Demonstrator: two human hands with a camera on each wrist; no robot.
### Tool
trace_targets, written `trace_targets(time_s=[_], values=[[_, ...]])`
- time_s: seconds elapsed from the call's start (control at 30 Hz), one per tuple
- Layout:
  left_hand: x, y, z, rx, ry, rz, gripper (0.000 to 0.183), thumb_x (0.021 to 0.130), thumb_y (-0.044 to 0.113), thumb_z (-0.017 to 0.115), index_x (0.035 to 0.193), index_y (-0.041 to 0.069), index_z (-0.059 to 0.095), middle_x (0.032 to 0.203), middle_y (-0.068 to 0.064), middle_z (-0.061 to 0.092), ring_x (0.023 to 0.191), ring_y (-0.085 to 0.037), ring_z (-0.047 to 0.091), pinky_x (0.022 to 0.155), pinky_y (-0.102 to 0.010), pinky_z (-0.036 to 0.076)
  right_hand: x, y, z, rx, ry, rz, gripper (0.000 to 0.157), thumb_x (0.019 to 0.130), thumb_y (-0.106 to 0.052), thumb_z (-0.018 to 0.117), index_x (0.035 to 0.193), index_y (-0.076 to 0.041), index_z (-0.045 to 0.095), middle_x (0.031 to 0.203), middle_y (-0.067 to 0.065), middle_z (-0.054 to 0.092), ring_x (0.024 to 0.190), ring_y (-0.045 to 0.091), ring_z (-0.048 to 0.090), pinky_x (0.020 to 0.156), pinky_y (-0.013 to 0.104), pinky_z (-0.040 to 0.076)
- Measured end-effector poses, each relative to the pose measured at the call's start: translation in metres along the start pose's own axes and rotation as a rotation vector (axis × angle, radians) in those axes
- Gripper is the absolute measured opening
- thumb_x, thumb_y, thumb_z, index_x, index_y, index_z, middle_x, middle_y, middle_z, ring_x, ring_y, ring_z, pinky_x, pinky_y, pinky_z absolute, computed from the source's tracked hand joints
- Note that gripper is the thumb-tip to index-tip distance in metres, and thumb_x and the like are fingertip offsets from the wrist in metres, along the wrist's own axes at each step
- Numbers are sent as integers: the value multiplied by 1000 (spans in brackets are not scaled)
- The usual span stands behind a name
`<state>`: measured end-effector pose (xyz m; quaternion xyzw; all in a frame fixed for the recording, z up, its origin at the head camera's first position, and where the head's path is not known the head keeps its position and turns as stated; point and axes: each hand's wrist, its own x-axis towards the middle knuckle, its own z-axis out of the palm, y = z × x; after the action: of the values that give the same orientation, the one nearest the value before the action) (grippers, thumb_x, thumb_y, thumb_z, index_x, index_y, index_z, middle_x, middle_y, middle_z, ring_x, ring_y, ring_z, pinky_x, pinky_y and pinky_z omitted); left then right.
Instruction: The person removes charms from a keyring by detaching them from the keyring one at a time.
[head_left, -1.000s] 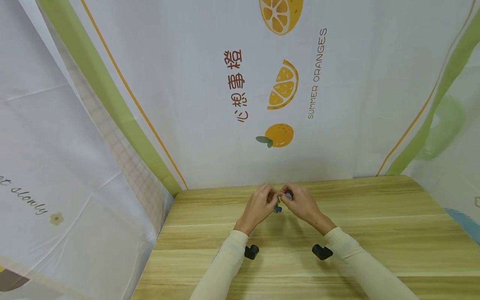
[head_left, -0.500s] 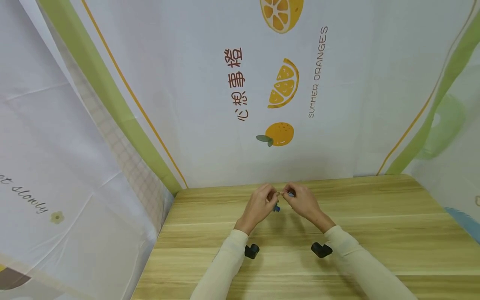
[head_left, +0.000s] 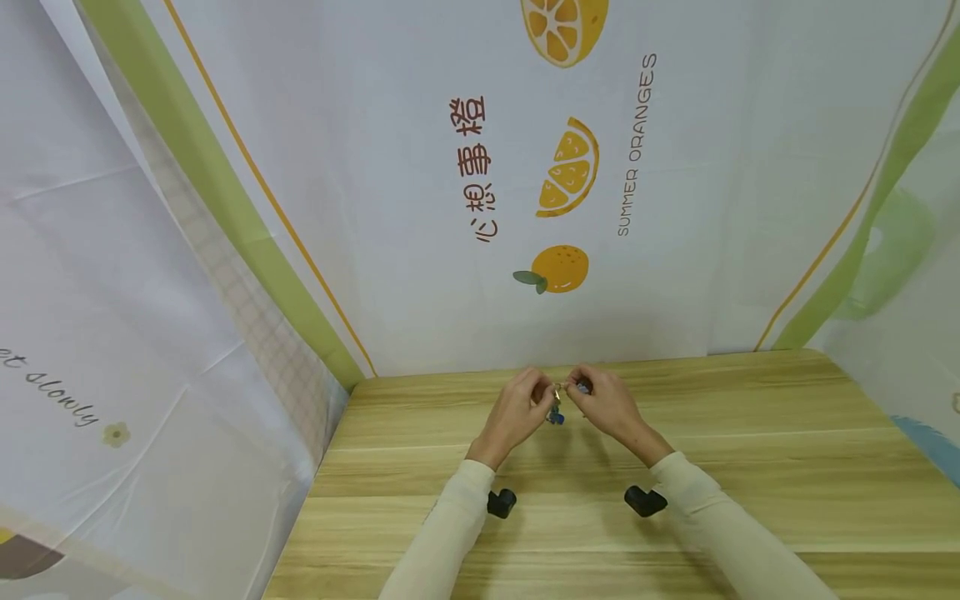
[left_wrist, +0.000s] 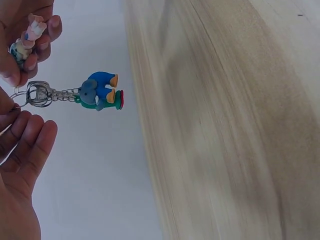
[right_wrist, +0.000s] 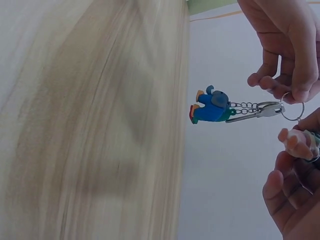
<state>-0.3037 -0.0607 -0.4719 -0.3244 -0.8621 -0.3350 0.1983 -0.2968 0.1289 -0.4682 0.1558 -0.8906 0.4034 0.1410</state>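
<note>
Both hands meet over the far part of the table. My left hand (head_left: 517,412) pinches a thin metal key ring (right_wrist: 292,106) between thumb and finger. From the ring hang a key (right_wrist: 267,111), a clasp with short chains, and a blue elephant figure (left_wrist: 97,90) with green and red on it. Close at its right, my right hand (head_left: 603,408) holds a small pink figure keychain (right_wrist: 298,142), its fingertips right at the ring. Part of that pink figure is hidden by the fingers.
Below the hands lies a wood-grain table (head_left: 570,542). A white cloth printed with oranges (head_left: 420,292) hangs behind its far edge, with more cloth at both sides. Black angled pieces (head_left: 646,501) show beside both sleeves.
The right hand has shifted very slightly to the right, leaving a small gap between the fingertips. The hanging elephant figure sways a little, and a brass-coloured piece shows more clearly below the ring.
</note>
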Motion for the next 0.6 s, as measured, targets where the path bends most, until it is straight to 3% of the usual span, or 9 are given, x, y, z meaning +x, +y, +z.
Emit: trace_targets(time_s=[0.6], values=[[0, 2, -3, 7, -53, -14, 11, 99, 18, 56, 94, 14, 64, 87, 4, 59, 73, -4, 54, 64, -12, 47, -2, -8, 1, -48, -1, -81, 8, 95, -21, 61, 90, -17, 67, 78, -3, 67, 52, 6, 49, 50, 24, 41]])
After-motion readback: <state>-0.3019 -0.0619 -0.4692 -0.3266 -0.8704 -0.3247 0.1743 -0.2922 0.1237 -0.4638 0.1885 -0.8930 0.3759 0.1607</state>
